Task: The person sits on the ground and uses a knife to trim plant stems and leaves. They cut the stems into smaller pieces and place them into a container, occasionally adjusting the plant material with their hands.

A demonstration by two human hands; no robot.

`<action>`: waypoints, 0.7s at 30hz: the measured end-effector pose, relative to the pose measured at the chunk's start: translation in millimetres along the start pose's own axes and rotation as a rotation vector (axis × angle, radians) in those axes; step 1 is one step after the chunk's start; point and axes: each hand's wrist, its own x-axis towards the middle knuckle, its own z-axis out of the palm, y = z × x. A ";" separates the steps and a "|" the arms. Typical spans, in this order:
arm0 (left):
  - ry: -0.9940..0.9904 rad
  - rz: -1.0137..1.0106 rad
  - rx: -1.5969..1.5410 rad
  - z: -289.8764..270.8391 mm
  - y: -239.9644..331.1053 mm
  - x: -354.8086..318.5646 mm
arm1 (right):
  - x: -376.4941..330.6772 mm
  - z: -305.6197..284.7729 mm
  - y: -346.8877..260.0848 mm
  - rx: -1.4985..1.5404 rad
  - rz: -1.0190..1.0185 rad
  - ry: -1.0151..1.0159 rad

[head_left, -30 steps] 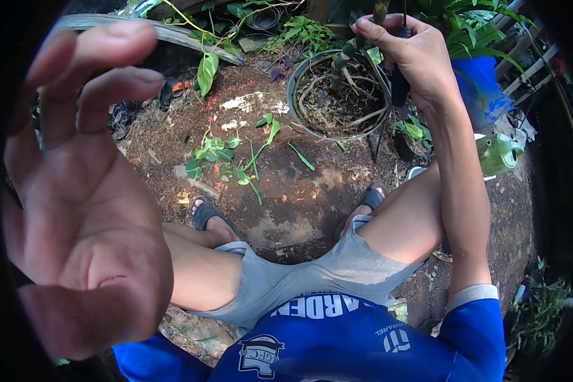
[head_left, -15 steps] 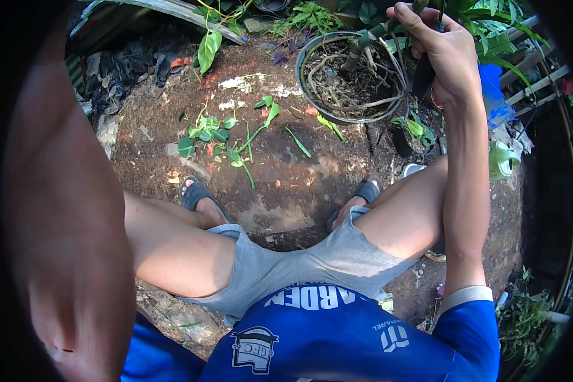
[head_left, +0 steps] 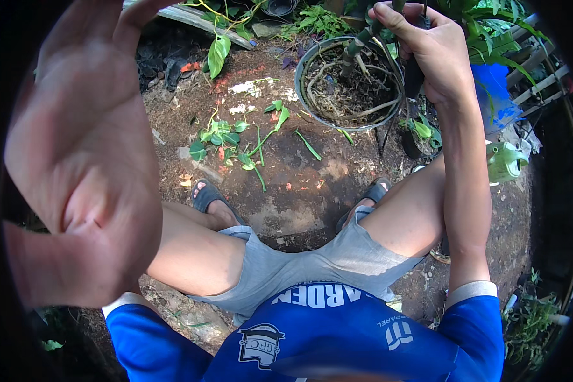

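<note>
My left hand (head_left: 86, 153) is raised very close at the left, palm showing and thumb spread from the fingers. Its fingertips run past the upper edge, and nothing shows in it. At the top right, my right hand (head_left: 436, 57) is closed around the thick green stem (head_left: 356, 46) of a potted plant. A black handle-like piece (head_left: 413, 77) shows under the same hand; its kind is unclear. The stem rises, leaning, from a round dark pot (head_left: 298, 86) holding soil and looping roots. The plant's top is out of view.
Cut leaves and stems (head_left: 218, 137) lie on the brown soil between my sandalled feet and the pot. A small potted plant (head_left: 423, 132), a blue container (head_left: 492, 92) and a pale green watering can (head_left: 504, 162) stand at the right. A wooden plank (head_left: 200, 24) lies at the far left.
My left arm has shifted, so the open palm now faces into view. The right hand keeps its grip on the stem. The ground scene sits slightly farther right in the picture.
</note>
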 end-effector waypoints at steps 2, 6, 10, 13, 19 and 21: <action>-0.126 -0.133 -0.077 7.1 -16.3 2.8 | 3.1 7.2 2.1 0.083 -0.161 -0.073; -0.363 -0.434 -0.017 42.2 -45.9 -16.5 | -0.2 9.5 1.4 0.094 -0.139 -0.066; -0.489 -0.595 -0.008 75.1 -68.1 -31.6 | -6.7 17.6 -4.7 0.190 -0.179 -0.135; -0.528 -0.318 0.057 85.6 -74.9 -32.6 | -8.9 25.6 -7.7 0.321 -0.077 -0.179; -0.475 -0.207 0.068 94.2 -64.5 -32.2 | -12.2 25.7 -10.6 0.528 0.029 -0.345; -0.446 -0.305 -0.043 95.9 -60.3 -34.6 | -14.8 26.2 -12.4 0.537 0.051 -0.350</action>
